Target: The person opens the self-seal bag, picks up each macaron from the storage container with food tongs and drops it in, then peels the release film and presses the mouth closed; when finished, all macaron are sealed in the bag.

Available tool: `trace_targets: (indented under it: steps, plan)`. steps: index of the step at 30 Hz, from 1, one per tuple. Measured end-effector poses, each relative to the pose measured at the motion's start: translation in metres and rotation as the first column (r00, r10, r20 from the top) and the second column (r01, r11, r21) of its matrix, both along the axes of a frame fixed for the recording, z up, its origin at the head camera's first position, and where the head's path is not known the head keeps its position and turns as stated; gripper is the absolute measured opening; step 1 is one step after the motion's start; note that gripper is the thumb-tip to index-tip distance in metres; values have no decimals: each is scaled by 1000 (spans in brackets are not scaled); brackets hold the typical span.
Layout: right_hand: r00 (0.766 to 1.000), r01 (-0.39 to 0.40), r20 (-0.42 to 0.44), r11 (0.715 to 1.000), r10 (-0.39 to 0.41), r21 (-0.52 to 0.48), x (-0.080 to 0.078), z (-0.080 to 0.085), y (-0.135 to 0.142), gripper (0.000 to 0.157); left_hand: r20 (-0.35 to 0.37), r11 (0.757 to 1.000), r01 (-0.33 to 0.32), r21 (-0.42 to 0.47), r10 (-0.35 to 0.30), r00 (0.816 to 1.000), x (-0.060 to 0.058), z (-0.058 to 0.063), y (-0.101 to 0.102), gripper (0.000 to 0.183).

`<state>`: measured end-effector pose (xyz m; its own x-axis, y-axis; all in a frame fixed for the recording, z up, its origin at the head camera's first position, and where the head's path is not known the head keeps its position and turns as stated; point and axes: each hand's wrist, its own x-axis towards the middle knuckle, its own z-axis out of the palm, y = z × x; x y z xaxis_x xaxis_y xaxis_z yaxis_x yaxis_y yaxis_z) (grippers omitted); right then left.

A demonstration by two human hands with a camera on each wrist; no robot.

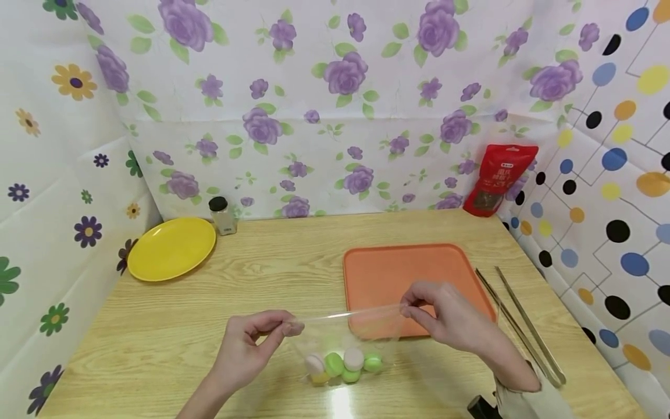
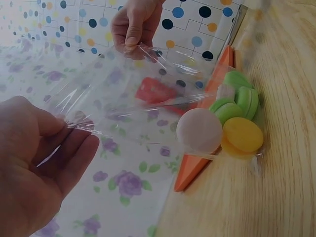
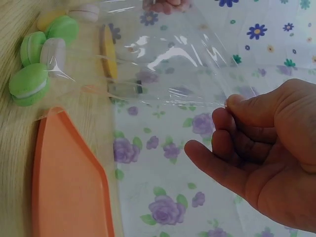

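Note:
A clear plastic bag (image 1: 340, 329) is stretched by its top edge between my two hands. My left hand (image 1: 250, 343) pinches one top corner between thumb and fingers. The opposite corner is pinched by my right hand (image 1: 452, 320). Several macarons lie in the bottom of the bag, among them a green macaron (image 1: 334, 364), a pale macaron (image 1: 353, 359) and a yellow macaron (image 2: 242, 136). In the right wrist view another green macaron (image 3: 29, 85) shows through the film. Whether the bag's bottom touches the table cannot be told.
An orange tray (image 1: 408, 267) lies behind the bag. Metal tongs (image 1: 528, 320) rest at its right. Toward the back left are a yellow plate (image 1: 171, 249) and a black-capped jar (image 1: 223, 216). A red pouch (image 1: 499, 179) leans on the back wall at right.

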<state>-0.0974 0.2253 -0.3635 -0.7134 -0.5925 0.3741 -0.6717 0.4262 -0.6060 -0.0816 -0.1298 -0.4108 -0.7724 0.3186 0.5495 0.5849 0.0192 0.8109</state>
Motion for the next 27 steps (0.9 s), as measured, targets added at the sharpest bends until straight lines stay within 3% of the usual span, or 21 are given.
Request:
trace_targets:
  steps: [7,10,14,19,22,27]
  plan:
    - [1000,-20,-22,999,19,-47,3,-4,-2,17,66,999,39,5,-39,997,0,2,-3,17]
    - [998,-57,6,993,58,-105,4,-6,-4,18,97,997,75,27,-77,992,0,3,-6,17]
    - [989,-107,78,977,123,-185,6,-7,-8,21,69,993,106,49,-109,992,-1,4,-11,22]
    - [973,-142,137,951,185,-273,5,-10,-18,20,-4,998,39,42,-39,999,-2,6,-19,28]
    - [967,-164,131,930,217,-330,-1,-13,-26,20,-2,999,-21,40,21,1000,-3,7,-23,27]
    - [957,-167,148,892,249,-419,-14,-16,-42,18,24,993,-42,109,39,999,-10,9,-31,22]
